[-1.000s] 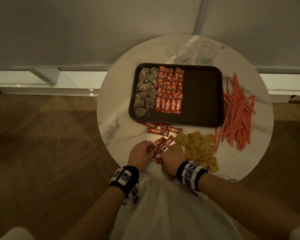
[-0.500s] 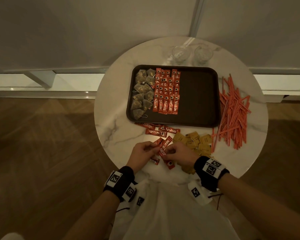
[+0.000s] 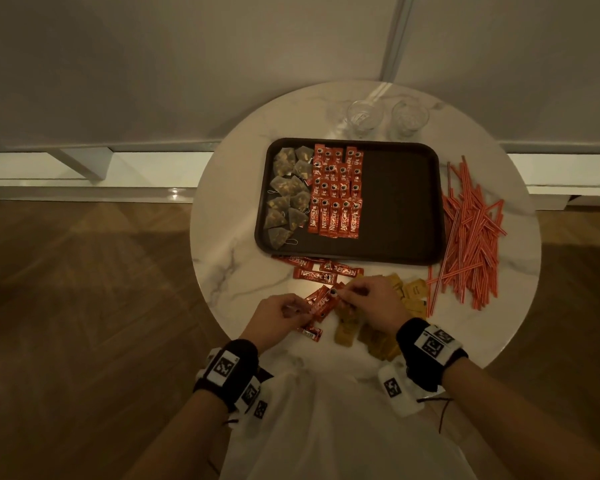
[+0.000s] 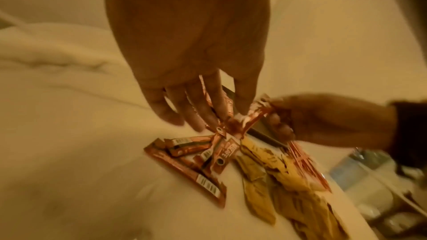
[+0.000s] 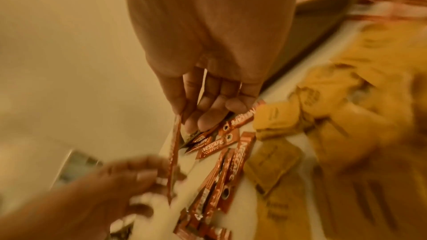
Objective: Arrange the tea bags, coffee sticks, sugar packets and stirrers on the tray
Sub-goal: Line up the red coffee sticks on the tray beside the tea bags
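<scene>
On the round marble table, a dark tray [image 3: 399,202] holds tea bags [image 3: 286,195] in its left column and rows of red coffee sticks [image 3: 336,192] beside them. More coffee sticks [image 3: 323,270] lie loose in front of the tray. My left hand [image 3: 300,308] and right hand [image 3: 343,296] face each other near the table's front and pinch a small bundle of coffee sticks [image 3: 321,302] between them. In the right wrist view, the right hand [image 5: 198,116] pinches the top of one stick [image 5: 173,152]. Yellow sugar packets [image 3: 413,292] lie under and right of the right hand. Red striped stirrers [image 3: 468,230] lie right of the tray.
Two clear glasses [image 3: 364,116] [image 3: 409,116] stand behind the tray by the wall. One coffee stick [image 3: 310,332] lies at the table's front edge. The tray's right half is bare. Wooden floor surrounds the table.
Both hands have moved from the table's front edge a little toward the tray. They now hold the gathered coffee sticks between them, and the right hand is over the sugar packets.
</scene>
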A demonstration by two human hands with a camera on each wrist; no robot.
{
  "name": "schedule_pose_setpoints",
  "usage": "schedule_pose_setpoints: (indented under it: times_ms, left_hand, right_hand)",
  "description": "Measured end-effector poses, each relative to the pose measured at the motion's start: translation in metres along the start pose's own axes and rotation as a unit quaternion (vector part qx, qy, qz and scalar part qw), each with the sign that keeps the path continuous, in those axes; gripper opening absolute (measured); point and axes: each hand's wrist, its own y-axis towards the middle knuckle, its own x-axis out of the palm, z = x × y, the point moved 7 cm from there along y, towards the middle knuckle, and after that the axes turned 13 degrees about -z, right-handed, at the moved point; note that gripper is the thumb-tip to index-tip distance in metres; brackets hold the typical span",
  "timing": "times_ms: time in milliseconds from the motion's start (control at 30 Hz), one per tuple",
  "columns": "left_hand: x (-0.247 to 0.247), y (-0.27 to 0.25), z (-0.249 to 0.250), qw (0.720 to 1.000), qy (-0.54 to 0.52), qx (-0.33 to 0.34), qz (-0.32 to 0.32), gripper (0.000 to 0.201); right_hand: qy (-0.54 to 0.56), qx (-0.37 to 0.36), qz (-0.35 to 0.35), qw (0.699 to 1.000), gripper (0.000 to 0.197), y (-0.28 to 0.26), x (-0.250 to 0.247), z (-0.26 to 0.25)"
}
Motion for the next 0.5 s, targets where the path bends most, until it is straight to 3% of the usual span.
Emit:
schedule_pose_setpoints:
  times_ms: [100,200,367,500]
  left_hand:
    - [-0.006,0.0,0.027,0.997,0.02,0.048,0.059,0.021]
    - [-0.005,0.011,0.047,0.996,0.014,0.075,0.039,0.02]
    - [-0.022,0.031,0.06,0.995,0.002,0.082,0.058,0.005]
    - [-0.044,0.048,0.07,0.994,-0.007,0.083,0.067,0.013]
  right_hand:
    - [-0.15,-0.004,-0.051,0.987,0.014,0.008,0.007,-0.016]
    - [-0.178,-0.021,-0.077,0.981,0.016,0.018,0.01,-0.027]
    - [-0.06,-0.028,-0.031,0.997,0.013,0.037,-0.007,-0.025]
    - [-0.008,-0.014,-0.009,1.0,0.012,0.047,-0.017,-0.01]
